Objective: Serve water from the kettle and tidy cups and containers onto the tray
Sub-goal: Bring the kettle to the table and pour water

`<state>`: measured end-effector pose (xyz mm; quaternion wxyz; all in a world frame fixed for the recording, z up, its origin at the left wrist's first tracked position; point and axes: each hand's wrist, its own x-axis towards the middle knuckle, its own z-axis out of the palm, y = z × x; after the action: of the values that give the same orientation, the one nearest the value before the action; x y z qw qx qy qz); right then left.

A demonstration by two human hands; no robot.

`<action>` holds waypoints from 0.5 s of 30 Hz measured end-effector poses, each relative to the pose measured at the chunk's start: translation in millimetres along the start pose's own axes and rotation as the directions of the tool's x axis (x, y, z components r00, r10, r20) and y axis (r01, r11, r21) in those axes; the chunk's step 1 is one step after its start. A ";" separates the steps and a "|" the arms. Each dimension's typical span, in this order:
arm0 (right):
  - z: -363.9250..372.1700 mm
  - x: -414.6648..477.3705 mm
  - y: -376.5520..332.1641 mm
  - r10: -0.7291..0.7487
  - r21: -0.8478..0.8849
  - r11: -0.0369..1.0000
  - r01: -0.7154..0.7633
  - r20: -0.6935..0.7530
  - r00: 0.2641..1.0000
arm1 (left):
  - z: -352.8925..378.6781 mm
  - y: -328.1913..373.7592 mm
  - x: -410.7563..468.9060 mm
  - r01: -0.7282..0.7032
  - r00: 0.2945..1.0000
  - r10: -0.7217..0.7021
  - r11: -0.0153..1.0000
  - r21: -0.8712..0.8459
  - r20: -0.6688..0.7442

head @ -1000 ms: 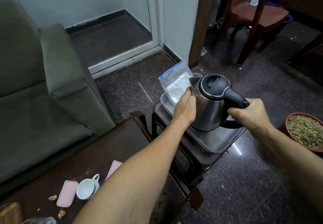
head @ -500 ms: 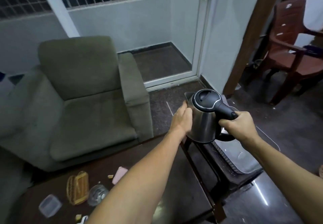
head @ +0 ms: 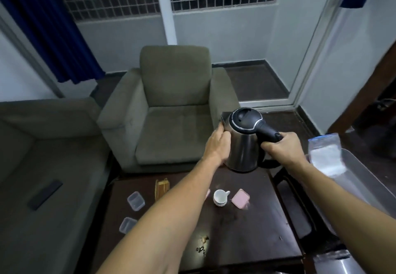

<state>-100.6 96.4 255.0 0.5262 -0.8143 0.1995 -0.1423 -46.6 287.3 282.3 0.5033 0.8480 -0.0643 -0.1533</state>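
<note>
The person holds the steel kettle point(head: 244, 143) with both hands above the far edge of the dark counter point(head: 246, 226). The right hand point(head: 282, 147) is wrapped tight around the black handle; the left hand point(head: 217, 144) lies flat against the kettle's side by the spout. Below the left hand, a white cup point(head: 220, 197) stands on the counter just beside a pink lid point(head: 240, 198). Left of the left forearm sit two clear containers point(head: 135, 200). Right of the right hand, the metal tray point(head: 368, 179) carries a plastic bag point(head: 326, 153).
</note>
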 end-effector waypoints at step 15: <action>129.3 -55.2 -47.7 -0.018 -0.134 0.990 0.033 0.111 0.994 | -113.5 -94.6 -41.2 0.073 0.989 -0.083 0.993 -0.093 -0.119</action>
<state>-83.7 243.6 244.9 0.4780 -0.8572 0.1693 -0.0902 -52.9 438.7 258.4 0.5369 0.8346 0.0069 -0.1229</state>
